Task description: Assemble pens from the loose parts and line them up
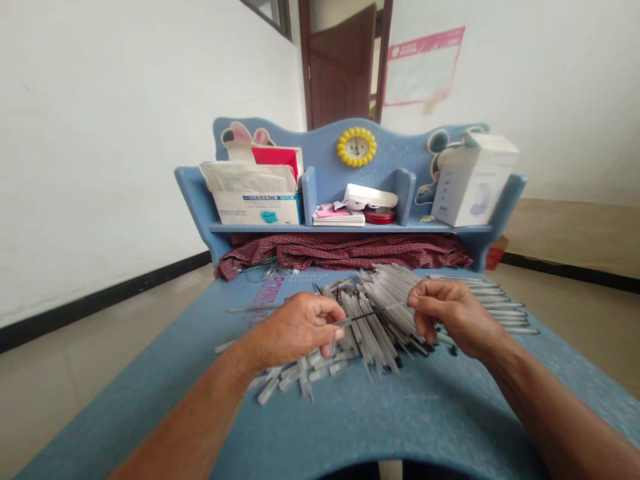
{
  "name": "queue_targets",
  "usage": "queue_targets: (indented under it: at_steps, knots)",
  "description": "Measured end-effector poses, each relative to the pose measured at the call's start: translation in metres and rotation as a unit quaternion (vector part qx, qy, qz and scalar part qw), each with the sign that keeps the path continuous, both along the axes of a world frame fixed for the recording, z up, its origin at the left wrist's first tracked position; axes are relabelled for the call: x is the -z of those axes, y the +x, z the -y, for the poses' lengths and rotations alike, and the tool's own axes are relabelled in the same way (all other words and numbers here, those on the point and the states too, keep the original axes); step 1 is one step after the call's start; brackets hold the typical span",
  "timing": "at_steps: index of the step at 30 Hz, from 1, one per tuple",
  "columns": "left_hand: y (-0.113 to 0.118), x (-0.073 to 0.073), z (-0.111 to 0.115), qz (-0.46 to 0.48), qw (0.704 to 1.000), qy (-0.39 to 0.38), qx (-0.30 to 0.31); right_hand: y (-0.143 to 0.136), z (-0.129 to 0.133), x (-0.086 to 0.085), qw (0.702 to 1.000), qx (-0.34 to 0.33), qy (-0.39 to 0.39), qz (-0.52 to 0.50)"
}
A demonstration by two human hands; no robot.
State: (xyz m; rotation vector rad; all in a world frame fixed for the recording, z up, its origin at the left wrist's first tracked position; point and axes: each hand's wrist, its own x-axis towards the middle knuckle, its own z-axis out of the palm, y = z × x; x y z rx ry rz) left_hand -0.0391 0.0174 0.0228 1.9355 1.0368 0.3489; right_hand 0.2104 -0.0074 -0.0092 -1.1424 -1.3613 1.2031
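A thin pen refill [371,313], dark along its middle and pale toward the right, stretches between my two hands above the desk. My left hand [305,323] pinches its left end between thumb and fingers. At the other end, my right hand [445,310] has its fingertips closed on the pale part. Beneath them lies a heap of clear pen barrels [367,333], some with dark ends. Short translucent pieces, perhaps pen caps [285,377], are scattered below my left hand. To the right of my right hand, several pens [500,305] lie side by side in a row.
The blue desk [320,433] has a raised shelf [350,228] at the back. On it stand a mask box [260,207], a red tin [379,217], papers [337,219] and a white box [473,183]. Checked cloth [350,251] lies under the shelf. A yellow clock [357,147] hangs above.
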Motion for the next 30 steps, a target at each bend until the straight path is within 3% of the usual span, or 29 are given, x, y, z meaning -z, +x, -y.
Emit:
queue_targets:
  at_steps: [8,13,16,19,21,24,30]
  knots:
    - [0.006,0.002,0.004,0.007,1.000,-0.011,-0.008,-0.010,0.002,0.003,1.000,-0.002,0.018,0.004]
    - [0.017,0.011,0.006,0.036,0.999,-0.020,-0.004,-0.024,0.009,0.001,0.998,-0.045,0.024,0.032]
    - [0.021,0.013,0.006,0.084,0.996,-0.019,-0.015,-0.011,0.007,-0.006,0.996,-0.041,0.062,0.049]
    - [0.023,0.011,0.007,0.154,0.987,-0.025,-0.030,0.018,0.003,-0.015,0.988,-0.011,0.084,0.129]
    - [0.024,0.007,0.008,0.200,0.978,-0.028,-0.052,0.038,0.001,-0.019,0.970,-0.019,0.055,0.238]
    - [0.024,0.003,0.009,0.250,0.965,-0.028,-0.077,0.058,-0.001,-0.020,0.912,-0.057,-0.015,0.406]
    - [0.024,0.002,0.006,0.265,0.960,-0.025,-0.087,0.054,0.003,-0.022,0.804,-0.093,-0.054,0.585]
